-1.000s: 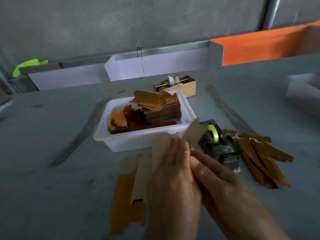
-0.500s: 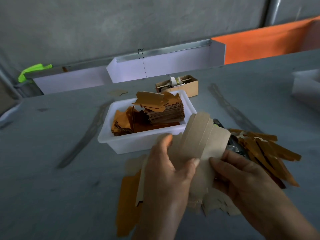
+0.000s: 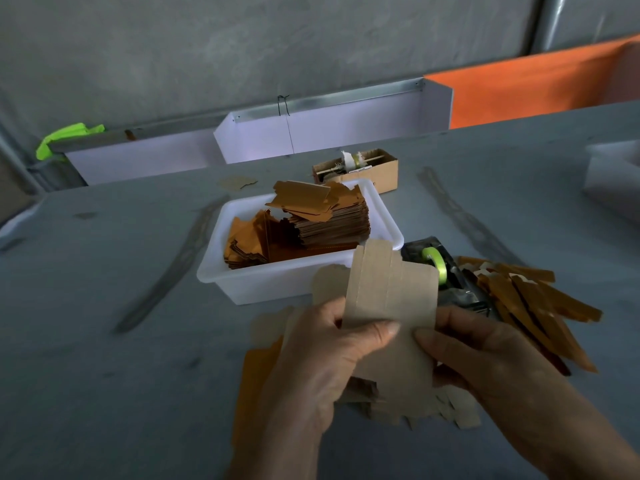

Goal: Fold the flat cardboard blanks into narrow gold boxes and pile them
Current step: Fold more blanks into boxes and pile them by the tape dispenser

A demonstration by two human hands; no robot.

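Blank (image 3: 389, 296) held upright between both hands, plain brown back toward the camera, above the near tabletop (image 3: 104, 341). Left hand (image 3: 322, 368) grip: thumb pressed across the lower front face, fingers behind, pinching the left part. Right hand (image 3: 485, 362) grip: thumb on the lower right face, fingers wrapped behind, holding the right edge. Long axis runs up and away from the hands; score lines run parallel to it, so the next fold likely turns about that axis, panels wrapping sideways. Both hands about equally near; the left thumb sits closest to the left crease. More loose blanks lie under the hands. White tub (image 3: 249, 289) of stacked gold blanks just beyond the held one. Tape dispenser (image 3: 440, 268) behind its right edge. Pile of folded gold boxes (image 3: 540, 306) lies to the right, near the right hand.
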